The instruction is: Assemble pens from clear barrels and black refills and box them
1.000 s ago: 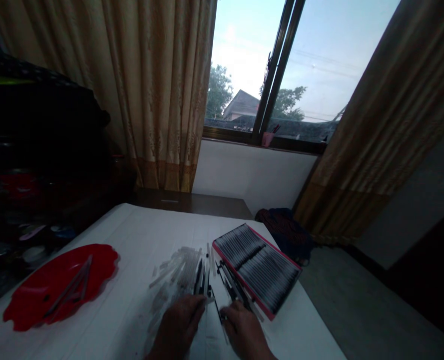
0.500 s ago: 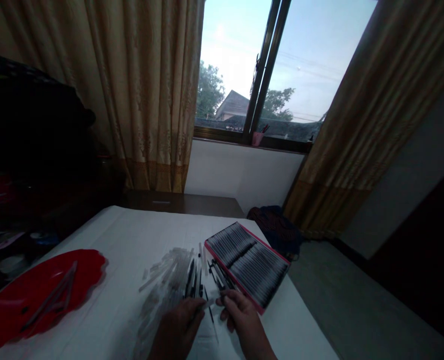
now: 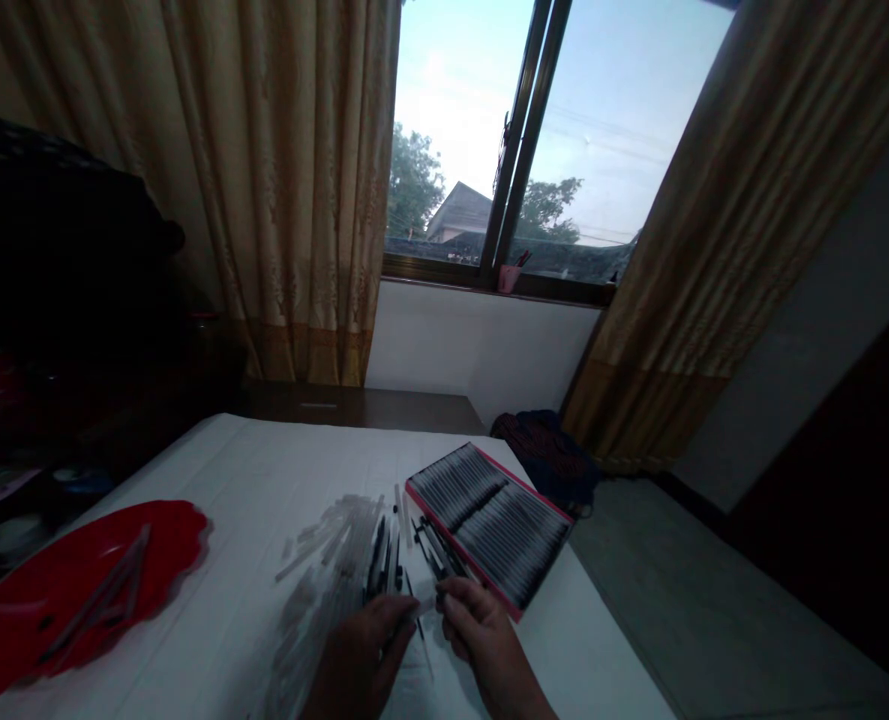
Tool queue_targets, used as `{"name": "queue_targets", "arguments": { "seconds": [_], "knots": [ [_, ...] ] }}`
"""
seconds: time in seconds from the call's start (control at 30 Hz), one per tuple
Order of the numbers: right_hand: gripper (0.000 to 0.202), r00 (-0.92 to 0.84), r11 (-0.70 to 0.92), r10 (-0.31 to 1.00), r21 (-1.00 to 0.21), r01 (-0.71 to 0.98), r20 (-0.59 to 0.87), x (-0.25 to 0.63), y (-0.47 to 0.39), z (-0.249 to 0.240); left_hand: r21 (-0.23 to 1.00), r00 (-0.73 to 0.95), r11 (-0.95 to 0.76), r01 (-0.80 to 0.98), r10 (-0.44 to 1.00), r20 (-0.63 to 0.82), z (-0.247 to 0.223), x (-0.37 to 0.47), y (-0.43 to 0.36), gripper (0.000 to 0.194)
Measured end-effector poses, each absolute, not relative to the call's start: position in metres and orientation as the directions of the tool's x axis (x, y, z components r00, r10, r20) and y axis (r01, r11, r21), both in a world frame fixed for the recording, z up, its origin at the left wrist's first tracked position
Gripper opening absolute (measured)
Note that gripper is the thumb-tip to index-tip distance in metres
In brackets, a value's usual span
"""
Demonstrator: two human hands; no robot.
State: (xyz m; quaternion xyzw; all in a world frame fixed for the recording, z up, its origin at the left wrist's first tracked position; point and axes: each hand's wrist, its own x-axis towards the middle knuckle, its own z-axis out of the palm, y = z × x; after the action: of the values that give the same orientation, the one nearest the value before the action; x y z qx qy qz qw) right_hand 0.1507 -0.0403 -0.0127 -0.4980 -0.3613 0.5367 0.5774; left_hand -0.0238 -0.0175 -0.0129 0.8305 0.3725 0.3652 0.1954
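Note:
My left hand point(image 3: 369, 645) pinches a small pale, translucent piece point(image 3: 425, 604) near the front of the white table. Close on its right, my right hand point(image 3: 481, 635) has its fingers closed on a thin dark item, too blurred to name. Beyond my hands lie several dark pens point(image 3: 384, 560). A pile of clear tubes point(image 3: 339, 545) spreads to the left of them. A pink-edged box point(image 3: 493, 520) filled with rows of dark and clear pens sits at the right, with more loose pens point(image 3: 433, 550) along its near side.
A red scalloped tray point(image 3: 166, 545) holding a few clear and dark pieces is at the left of the white table point(image 3: 264, 460). A dark bundle point(image 3: 549, 450) lies past the table's right corner. Curtains point(image 3: 301, 200) flank a window, with a pink cup point(image 3: 509, 278) on its sill.
The view has shifted slightly. My left hand and the pale piece have come a little closer to my right hand, which keeps nearly the same pose.

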Motion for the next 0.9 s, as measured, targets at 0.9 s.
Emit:
{"name": "queue_targets", "arguments": {
  "seconds": [0.9],
  "knots": [
    [0.022,0.044,0.133,0.988,-0.952,0.276,0.15,0.1555,-0.0432,-0.008,0.594,0.49,-0.593,0.544,0.799,0.349,-0.014,-0.0289,-0.0192,0.022]
  ]
}}
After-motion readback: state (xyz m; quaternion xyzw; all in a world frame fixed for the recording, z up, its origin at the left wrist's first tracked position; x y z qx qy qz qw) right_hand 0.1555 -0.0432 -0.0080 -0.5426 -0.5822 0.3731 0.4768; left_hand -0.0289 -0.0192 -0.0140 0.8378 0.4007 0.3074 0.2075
